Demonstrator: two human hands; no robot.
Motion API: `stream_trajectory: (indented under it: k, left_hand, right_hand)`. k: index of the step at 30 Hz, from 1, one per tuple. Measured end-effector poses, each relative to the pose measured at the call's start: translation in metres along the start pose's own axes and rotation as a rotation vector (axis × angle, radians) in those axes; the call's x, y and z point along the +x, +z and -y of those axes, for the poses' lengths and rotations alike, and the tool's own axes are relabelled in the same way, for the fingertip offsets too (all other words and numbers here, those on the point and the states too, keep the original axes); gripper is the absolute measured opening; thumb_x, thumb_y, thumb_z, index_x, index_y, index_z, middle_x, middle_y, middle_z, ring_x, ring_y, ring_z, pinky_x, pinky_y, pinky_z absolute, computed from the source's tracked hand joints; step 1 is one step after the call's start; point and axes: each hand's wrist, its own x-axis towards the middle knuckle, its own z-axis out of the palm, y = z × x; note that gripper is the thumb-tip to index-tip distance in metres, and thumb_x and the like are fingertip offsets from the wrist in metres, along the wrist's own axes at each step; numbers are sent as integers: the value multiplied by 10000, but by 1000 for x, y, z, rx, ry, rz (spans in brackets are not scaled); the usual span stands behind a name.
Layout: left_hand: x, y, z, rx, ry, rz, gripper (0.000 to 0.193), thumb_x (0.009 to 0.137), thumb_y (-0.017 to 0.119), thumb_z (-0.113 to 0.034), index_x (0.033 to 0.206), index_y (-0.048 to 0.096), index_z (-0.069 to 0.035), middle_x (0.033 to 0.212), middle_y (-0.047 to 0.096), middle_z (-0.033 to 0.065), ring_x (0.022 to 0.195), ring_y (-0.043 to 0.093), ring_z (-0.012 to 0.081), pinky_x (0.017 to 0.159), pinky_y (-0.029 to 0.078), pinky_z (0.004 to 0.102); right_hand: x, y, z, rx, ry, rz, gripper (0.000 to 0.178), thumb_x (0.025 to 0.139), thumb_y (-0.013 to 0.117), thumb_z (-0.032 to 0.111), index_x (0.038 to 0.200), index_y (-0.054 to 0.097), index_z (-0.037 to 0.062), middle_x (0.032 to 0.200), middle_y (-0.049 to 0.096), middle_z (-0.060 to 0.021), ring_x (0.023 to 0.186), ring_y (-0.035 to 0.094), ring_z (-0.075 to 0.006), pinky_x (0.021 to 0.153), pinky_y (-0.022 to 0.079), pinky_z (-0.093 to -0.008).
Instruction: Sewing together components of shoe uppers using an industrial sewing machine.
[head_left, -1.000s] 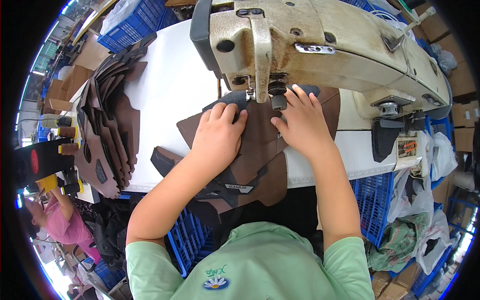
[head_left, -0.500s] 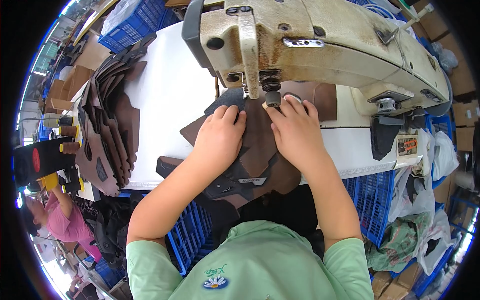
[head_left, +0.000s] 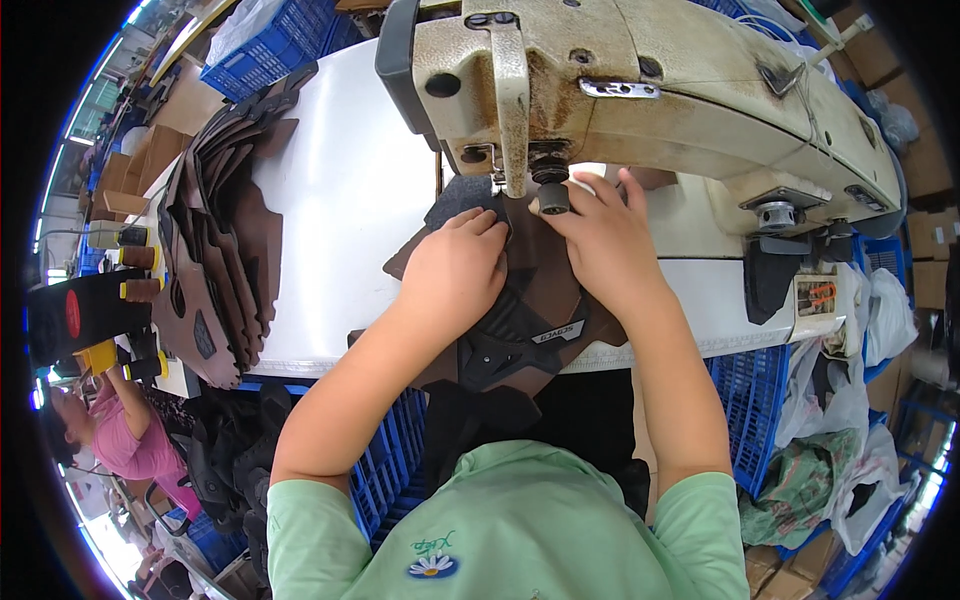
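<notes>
A brown shoe upper [head_left: 517, 350] with black overlays and a light label lies under the sewing machine [head_left: 640, 120], its lower part hanging over the table's front edge. A dark grey patch [head_left: 452, 203] shows on it beside the presser foot. My left hand [head_left: 458, 262] is closed on the upper left of the needle, fingers curled together. On the right of the needle area, my right hand [head_left: 605, 232] has its fingers apart, two raised, with the index finger resting by the machine's round black knob [head_left: 553, 198]. The needle point itself is hidden.
A stack of brown cut pieces [head_left: 225, 260] lies on the white table [head_left: 325, 200] at left, beside thread spools [head_left: 140, 290]. Blue crates [head_left: 745, 410] stand below the table. A person in pink [head_left: 135, 440] sits at far left. Plastic bags [head_left: 885, 320] hang at right.
The shoe upper has turned and shifted right under the machine, its label now tilted. Both hands moved slightly right; my right fingers lifted and spread more.
</notes>
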Motion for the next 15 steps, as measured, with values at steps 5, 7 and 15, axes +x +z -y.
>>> stream_trajectory:
  k: [5, 7, 15]
  left_hand:
    - [-7, 9, 5, -4, 19, -89, 283, 838, 643, -109, 1093, 690, 5, 1238, 651, 165, 1151, 618, 325, 932, 528, 420]
    - [-8, 13, -1, 58, 18, -111, 280, 837, 647, -113, 1089, 694, -1, 1226, 655, 157, 1167, 606, 319, 941, 521, 423]
    - [-2, 1, -11, 142, -90, -30, 216, 824, 651, -105, 1014, 726, -33, 1055, 659, 75, 1070, 603, 262, 886, 490, 403]
  right_hand:
    - [-16, -17, 4, 198, -123, 130, 320, 864, 649, 201, 1178, 688, 153, 1247, 641, -58, 1230, 541, -257, 1136, 260, -558]
    - [-24, -15, -1, 203, -167, 94, 333, 872, 663, 279, 1181, 685, 156, 1285, 628, -59, 1267, 521, -263, 1157, 238, -552]
    - [-29, -4, 3, 178, -112, 59, 323, 913, 633, 276, 1211, 673, 159, 1335, 603, -60, 1312, 486, -267, 1170, 211, -551]
